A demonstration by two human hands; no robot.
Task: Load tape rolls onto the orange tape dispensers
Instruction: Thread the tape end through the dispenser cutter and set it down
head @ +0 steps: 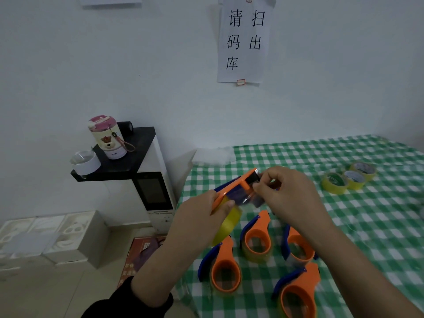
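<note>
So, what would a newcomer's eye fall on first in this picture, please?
First, the orange tape dispenser held mid-frame: the left hand grips it and the right hand pinches at its front end. Below it, four more dispensers lie on the green checked tablecloth, with three yellow tape rolls at the far right. A paper sign hangs on the wall.

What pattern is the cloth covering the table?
The tablecloth is a green and white check, showing best in the head view.
</note>
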